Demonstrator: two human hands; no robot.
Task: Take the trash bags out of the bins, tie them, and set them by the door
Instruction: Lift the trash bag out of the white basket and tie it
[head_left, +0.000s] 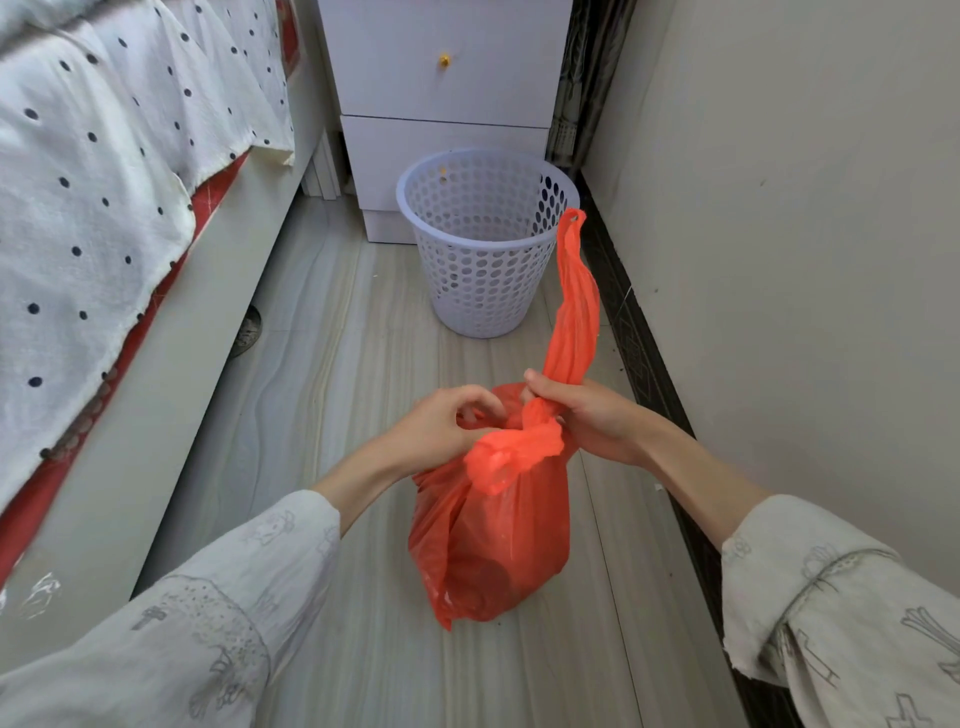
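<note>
A full orange-red trash bag (493, 545) stands on the pale floor in front of me. Its top is gathered into a twisted crossing near the neck. My right hand (587, 415) is shut on one handle strip of the bag, which rises upright from my fist. My left hand (447, 423) pinches the bag's neck on the left side of the crossing. A white perforated plastic bin (485, 244) stands further ahead on the floor, apart from the bag, with no bag inside it.
A bed with a white dotted sheet (104, 182) and pale frame runs along the left. A white drawer cabinet (441, 88) stands behind the bin. A wall with dark skirting (639, 338) runs along the right, leaving a narrow floor aisle.
</note>
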